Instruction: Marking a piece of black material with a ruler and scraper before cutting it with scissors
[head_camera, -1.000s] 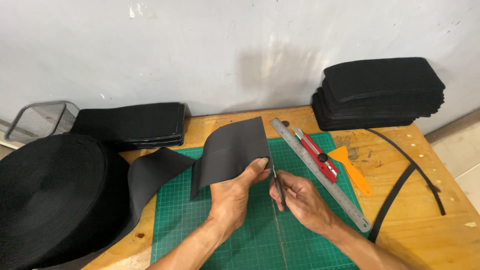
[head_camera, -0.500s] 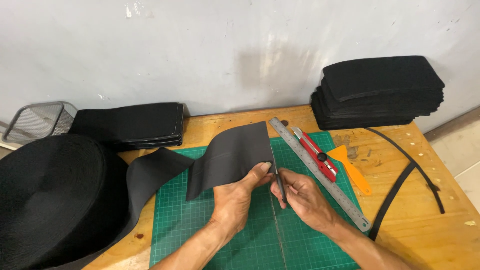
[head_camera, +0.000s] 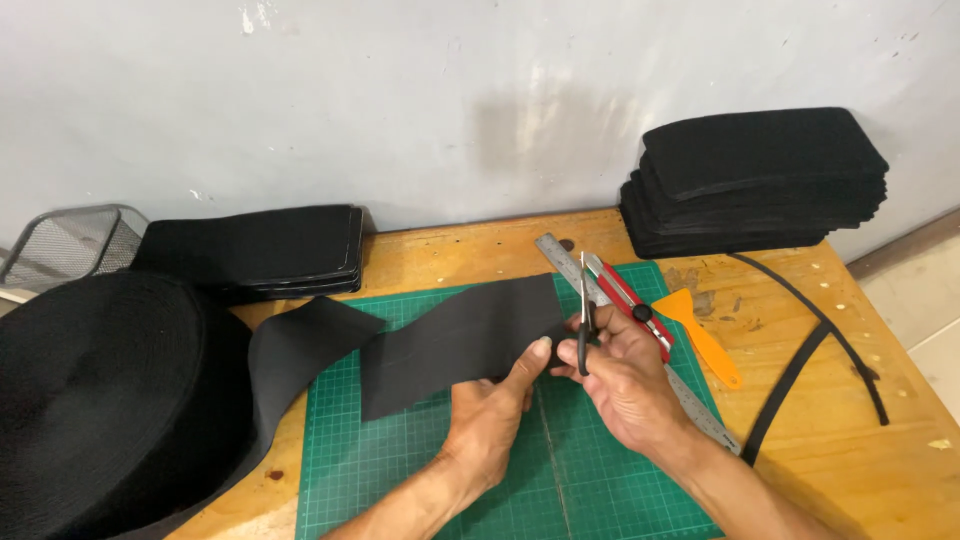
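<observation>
My left hand (head_camera: 490, 415) pinches the near right corner of a wide black fabric strip (head_camera: 455, 340) that runs off a big black roll (head_camera: 100, 390) at the left. My right hand (head_camera: 625, 385) grips black-handled scissors (head_camera: 585, 310), blades pointing away from me, right at the strip's end edge. Both hands hover over a green cutting mat (head_camera: 420, 480) on the wooden table.
A steel ruler (head_camera: 690, 395), a red utility knife (head_camera: 630, 305) and an orange scraper (head_camera: 705, 335) lie right of my hands. Stacks of cut black pieces sit at back left (head_camera: 255, 250) and back right (head_camera: 755, 180). Thin black offcuts (head_camera: 800, 375) lie at right. A wire basket (head_camera: 60, 245) stands far left.
The strip's free end has dropped from raised and folded to flatter over the mat. The scissors have turned upright at its right edge.
</observation>
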